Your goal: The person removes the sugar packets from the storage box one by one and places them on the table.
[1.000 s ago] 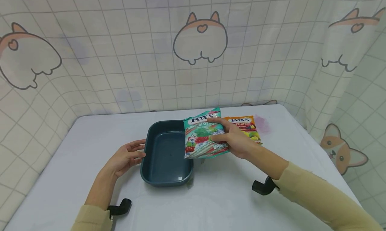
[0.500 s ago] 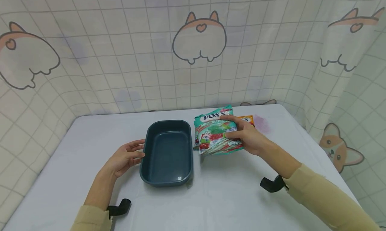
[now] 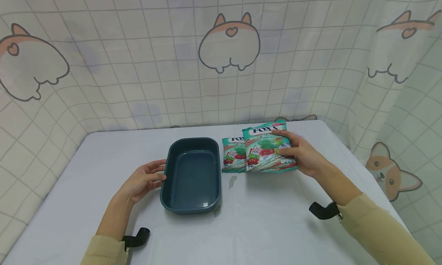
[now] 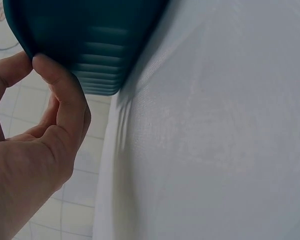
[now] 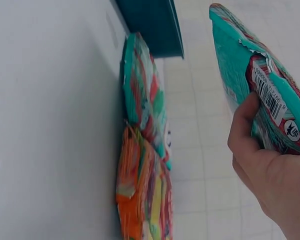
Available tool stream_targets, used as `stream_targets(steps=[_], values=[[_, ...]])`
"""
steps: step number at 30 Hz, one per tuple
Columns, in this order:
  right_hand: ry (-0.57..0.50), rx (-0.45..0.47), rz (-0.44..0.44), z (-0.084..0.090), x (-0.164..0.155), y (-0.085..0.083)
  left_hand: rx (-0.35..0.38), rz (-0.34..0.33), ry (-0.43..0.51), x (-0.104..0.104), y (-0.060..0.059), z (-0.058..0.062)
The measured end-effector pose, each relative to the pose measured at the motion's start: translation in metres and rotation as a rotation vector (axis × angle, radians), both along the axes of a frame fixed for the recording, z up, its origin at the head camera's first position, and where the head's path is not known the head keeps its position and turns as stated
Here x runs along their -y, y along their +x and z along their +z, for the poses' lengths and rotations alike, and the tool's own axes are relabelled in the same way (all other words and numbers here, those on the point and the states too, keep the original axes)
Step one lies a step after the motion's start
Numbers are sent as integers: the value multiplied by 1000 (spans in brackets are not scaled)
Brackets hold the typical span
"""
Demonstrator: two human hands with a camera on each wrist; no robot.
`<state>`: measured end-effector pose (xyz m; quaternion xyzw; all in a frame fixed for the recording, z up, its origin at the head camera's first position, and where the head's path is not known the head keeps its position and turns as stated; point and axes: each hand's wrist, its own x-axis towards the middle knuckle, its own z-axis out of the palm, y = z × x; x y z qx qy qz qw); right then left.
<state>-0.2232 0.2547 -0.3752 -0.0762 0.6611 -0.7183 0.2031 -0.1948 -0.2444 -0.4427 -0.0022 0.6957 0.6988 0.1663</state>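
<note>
Teal, glossy candy bag (image 3: 268,151) — red-and-green print, barcode corner — gripped by the right hand (image 3: 304,154).

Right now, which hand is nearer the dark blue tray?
Left. The left hand touches the dark blue tray at its left rim, fingers on its outer wall. The right hand is off to the tray's right, holding a green candy bag above the table.

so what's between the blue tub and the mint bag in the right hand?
In the head view, a second mint bag lies flat on the table between the blue tub and the held mint bag gripped by the right hand.
</note>
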Motion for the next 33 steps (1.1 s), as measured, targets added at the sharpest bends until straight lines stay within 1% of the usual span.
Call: stream_targets(steps=[9, 14, 18, 26, 33], values=[[-20, 10, -22, -7, -31, -6, 6, 4, 4, -1, 0, 1], [-33, 31, -37, -11, -47, -10, 7, 4, 1, 0, -1, 0], [-34, 32, -58, -15, -61, -12, 0, -7, 1, 0, -1, 0], [-74, 21, -58, -27, -88, -19, 2, 5, -13, -1, 0, 0], [-94, 0, -44, -34, -105, -21, 5, 0, -3, -1, 0, -1]])
